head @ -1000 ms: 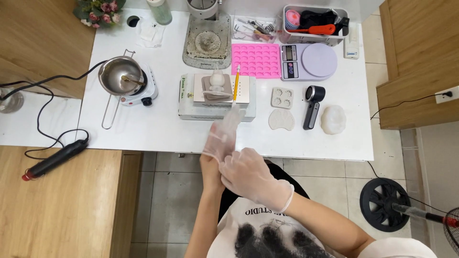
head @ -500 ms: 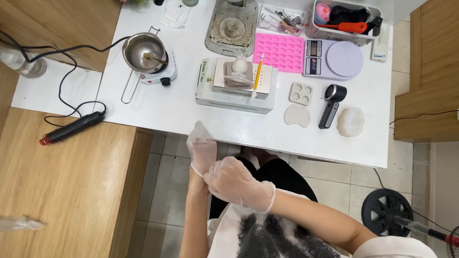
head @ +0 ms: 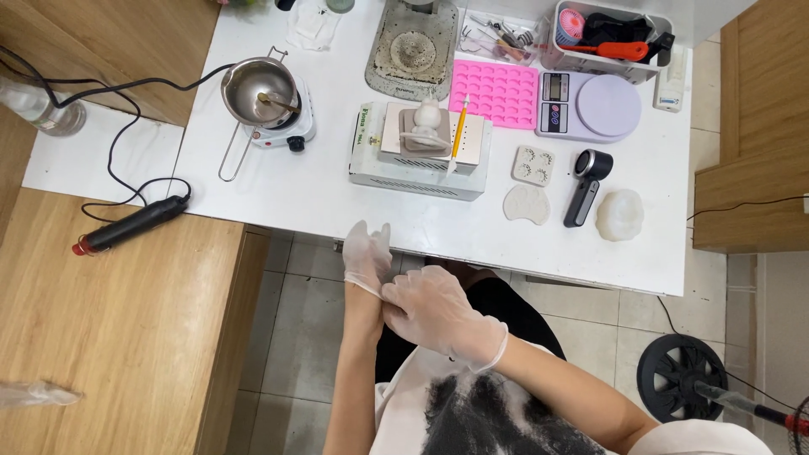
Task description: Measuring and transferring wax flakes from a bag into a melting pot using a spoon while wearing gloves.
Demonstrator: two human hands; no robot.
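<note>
White work table (head: 320, 194) w/ tools up top; below its edge, right hand (head: 434, 312) fingers pinch thin clear disposable glove (head: 368, 257) cuff on left hand (head: 367, 258), fingers spread open. Looks like mid glove-fitting; cuff prob needs tugging down the wrist.

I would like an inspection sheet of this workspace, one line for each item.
Surface: white table, crowded along the back half; front edge bare.
Job's things: thin clear gloves, one on each hand; the right hand grips the cuff at the left hand wrist.
Clutter: metal pot on a small hot plate, white box with a pale figure and yellow pencil on top, pink mould, kitchen scale, grey bin of tools, small black fan.
Grippers: both hands gloved, below the table edge, over the lap.
Cables: black cord runs from the hot plate to the left; black tool lies on the wooden side surface.
Surroundings: tiled floor, floor fan at right.
</note>
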